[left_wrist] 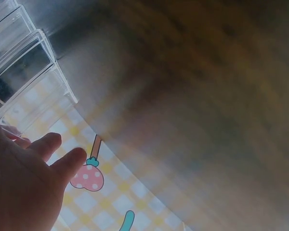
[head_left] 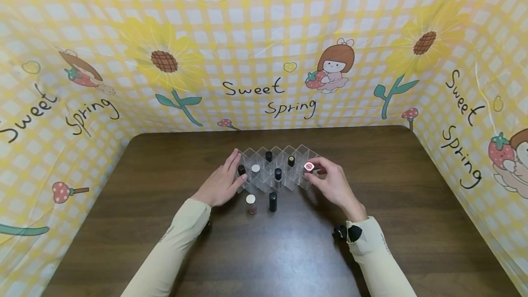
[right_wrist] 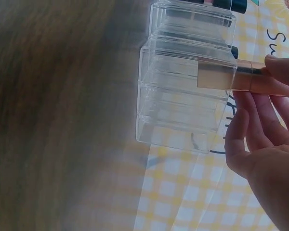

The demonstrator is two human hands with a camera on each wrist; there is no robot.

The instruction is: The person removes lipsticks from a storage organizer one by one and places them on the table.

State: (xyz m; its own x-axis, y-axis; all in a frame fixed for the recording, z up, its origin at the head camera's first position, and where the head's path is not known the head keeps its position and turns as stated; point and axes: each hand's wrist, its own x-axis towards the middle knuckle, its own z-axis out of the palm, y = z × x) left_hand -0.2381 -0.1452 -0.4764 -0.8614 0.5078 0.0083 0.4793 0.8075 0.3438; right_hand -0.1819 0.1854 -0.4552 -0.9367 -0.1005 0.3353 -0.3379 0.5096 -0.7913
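A clear acrylic lipstick holder (head_left: 264, 182) with diamond-shaped compartments stands on the table. My right hand (head_left: 335, 184) pinches a rose-gold lipstick tube (right_wrist: 216, 76) with a pink-and-white end, between thumb and fingers. The tube's lower part is inside a compartment at the holder's right end, seen through the clear wall in the right wrist view. At the holder's left end, my left hand (head_left: 220, 184) rests with extended fingers along its side, the thumb near a black-capped tube (head_left: 241, 169). Other tubes stand in the compartments, among them a white-capped one (head_left: 255, 169).
In front of the holder, a white-capped tube (head_left: 251, 204) and a black tube (head_left: 273, 201) stand on the brown wooden table (head_left: 297, 251). Yellow checked cloth (head_left: 255, 49) with printed flowers and figures encloses the back and both sides.
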